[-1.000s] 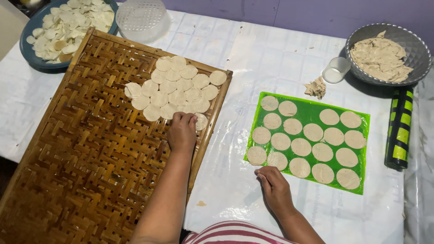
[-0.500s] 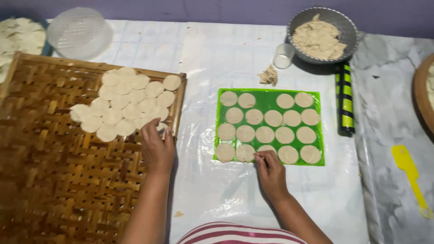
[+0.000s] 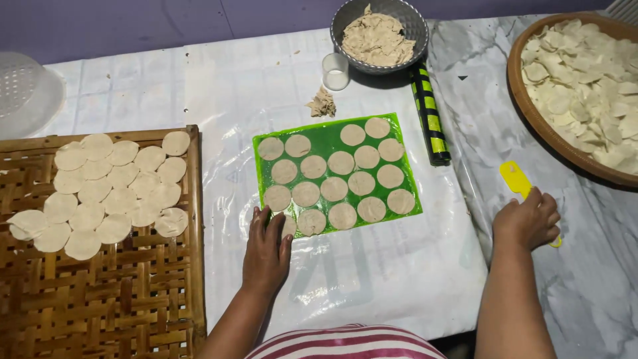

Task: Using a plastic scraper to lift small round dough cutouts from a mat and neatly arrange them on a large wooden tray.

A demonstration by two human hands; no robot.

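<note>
Head view. Left hand (image 3: 267, 249) flat, fingers spread, pressing on near left corner of green mat (image 3: 335, 173) at middle of table (image 3: 399, 279), fingertips touching a dough round (image 3: 288, 225); gripping nothing. Rows of cut dough rounds across mat. Right hand (image 3: 527, 221) closed around yellow scraper (image 3: 518, 179) toward right side of table, blade sticking out past knuckles toward far edge. Woven bamboo tray (image 3: 100, 292) at near left corner, overlapping dough discs (image 3: 106, 193) piled on its far half. Black-and-green striped rolling pin (image 3: 428, 113) lying just beside right edge of mat. Grey bowl of dough scraps (image 3: 379, 33) at far edge, small clear cup (image 3: 335, 70) beside it, scrap lump (image 3: 322, 103) near cup. Brown round tray (image 3: 531, 113) full of discs at far right corner. Translucent white colander (image 3: 23, 93) at far left edge. Striped shirt at near edge.
</note>
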